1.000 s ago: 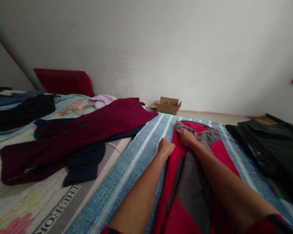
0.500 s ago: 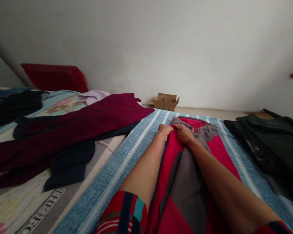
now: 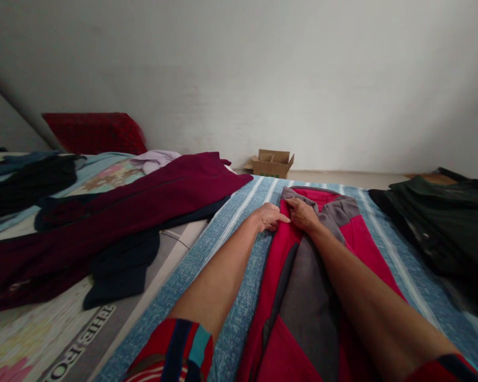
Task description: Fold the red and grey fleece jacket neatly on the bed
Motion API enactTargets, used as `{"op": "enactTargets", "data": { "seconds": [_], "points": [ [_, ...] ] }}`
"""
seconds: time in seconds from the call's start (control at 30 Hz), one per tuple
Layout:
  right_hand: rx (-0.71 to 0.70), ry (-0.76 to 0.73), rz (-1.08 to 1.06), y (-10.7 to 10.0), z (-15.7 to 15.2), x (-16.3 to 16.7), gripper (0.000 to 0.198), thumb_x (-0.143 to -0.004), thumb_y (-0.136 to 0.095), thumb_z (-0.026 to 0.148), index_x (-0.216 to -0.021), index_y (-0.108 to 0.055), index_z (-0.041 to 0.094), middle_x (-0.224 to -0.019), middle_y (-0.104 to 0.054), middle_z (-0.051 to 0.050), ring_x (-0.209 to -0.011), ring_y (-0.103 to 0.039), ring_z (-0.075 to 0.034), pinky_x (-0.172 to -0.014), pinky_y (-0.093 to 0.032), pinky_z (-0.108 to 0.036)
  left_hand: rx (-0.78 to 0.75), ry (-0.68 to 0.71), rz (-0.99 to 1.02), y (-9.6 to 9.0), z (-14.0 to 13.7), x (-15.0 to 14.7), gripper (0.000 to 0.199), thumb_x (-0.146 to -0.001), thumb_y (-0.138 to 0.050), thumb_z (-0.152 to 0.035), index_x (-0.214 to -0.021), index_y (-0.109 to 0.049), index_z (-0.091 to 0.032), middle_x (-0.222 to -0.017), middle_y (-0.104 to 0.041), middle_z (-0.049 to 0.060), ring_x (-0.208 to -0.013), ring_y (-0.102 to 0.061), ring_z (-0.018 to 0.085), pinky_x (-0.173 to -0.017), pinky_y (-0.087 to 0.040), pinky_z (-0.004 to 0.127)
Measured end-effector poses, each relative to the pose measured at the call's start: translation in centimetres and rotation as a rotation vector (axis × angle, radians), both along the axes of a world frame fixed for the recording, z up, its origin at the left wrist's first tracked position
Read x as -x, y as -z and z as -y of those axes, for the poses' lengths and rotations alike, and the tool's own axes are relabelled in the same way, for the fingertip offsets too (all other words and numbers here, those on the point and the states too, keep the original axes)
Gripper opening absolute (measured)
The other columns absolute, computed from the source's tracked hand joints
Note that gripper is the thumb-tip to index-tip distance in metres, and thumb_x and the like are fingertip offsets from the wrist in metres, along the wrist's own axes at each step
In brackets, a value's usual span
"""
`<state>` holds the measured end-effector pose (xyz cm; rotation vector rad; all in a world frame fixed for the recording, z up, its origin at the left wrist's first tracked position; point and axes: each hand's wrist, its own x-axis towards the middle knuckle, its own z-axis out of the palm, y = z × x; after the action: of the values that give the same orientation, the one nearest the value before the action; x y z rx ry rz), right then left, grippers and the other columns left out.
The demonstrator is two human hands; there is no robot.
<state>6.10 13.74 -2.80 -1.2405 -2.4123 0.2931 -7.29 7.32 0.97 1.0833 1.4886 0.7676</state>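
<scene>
A red and grey garment (image 3: 308,286) lies lengthwise on the blue striped bedcover, its grey-edged opening at the far end. At its upper left edge my left hand (image 3: 269,216) is closed, one finger stretched over the red cloth and the others curled at the edge. My right hand (image 3: 302,215) pinches the cloth just below the grey band, close beside the left. What lies under the fingertips is hidden.
Left of the garment, maroon trousers (image 3: 143,201) lie over dark navy clothing (image 3: 121,270). Dark folded clothes (image 3: 446,228) are piled at the right. A cardboard box (image 3: 271,163) stands by the wall, and a red case-like object (image 3: 95,132) is at the back left.
My left hand has slid slightly down along the garment's edge, and one finger now points across the cloth. My right hand stays in nearly the same spot. The view has shifted slightly.
</scene>
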Motion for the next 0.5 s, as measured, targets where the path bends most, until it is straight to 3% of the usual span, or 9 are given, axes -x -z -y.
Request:
{"op": "enactTargets", "data": {
  "seconds": [0.17, 0.4, 0.5],
  "points": [
    [-0.001, 0.004, -0.006, 0.0, 0.1, 0.0, 0.045, -0.083, -0.038, 0.013, -0.126, -0.053, 0.019, -0.132, -0.051, -0.006, -0.118, -0.050, -0.019, -0.100, -0.037, -0.028, 0.043, 0.067, 0.016, -0.4, 0.9, 0.1, 0.028, -0.058, -0.073, -0.013, -0.067, -0.047, -0.017, -0.055, -0.054, -0.004, -0.053, -0.054, 0.011, -0.053, -0.044, 0.024],
    [-0.001, -0.002, -0.006, 0.0, 0.1, -0.2, 0.048, -0.082, -0.039, 0.013, -0.127, -0.052, 0.022, -0.132, -0.052, -0.003, -0.118, -0.049, -0.018, -0.100, -0.037, -0.029, 0.020, -0.162, -0.014, 1.1, 1.9, -1.2, 0.033, -0.058, -0.077, -0.025, -0.061, -0.045, -0.017, -0.048, -0.049, -0.005, -0.045, -0.048, 0.010, -0.045, -0.037, 0.021],
    [-0.003, -0.014, -0.009, 0.0, 0.1, -0.2, 0.048, -0.083, -0.038, 0.013, -0.129, -0.051, 0.022, -0.131, -0.052, -0.003, -0.117, -0.049, -0.017, -0.099, -0.037, -0.027, 0.001, -0.172, 0.083, 1.4, 2.6, -1.0, 0.032, -0.058, -0.076, -0.029, -0.062, -0.047, -0.018, -0.051, -0.051, -0.005, -0.045, -0.049, 0.010, -0.044, -0.036, 0.020]
  ]
}}
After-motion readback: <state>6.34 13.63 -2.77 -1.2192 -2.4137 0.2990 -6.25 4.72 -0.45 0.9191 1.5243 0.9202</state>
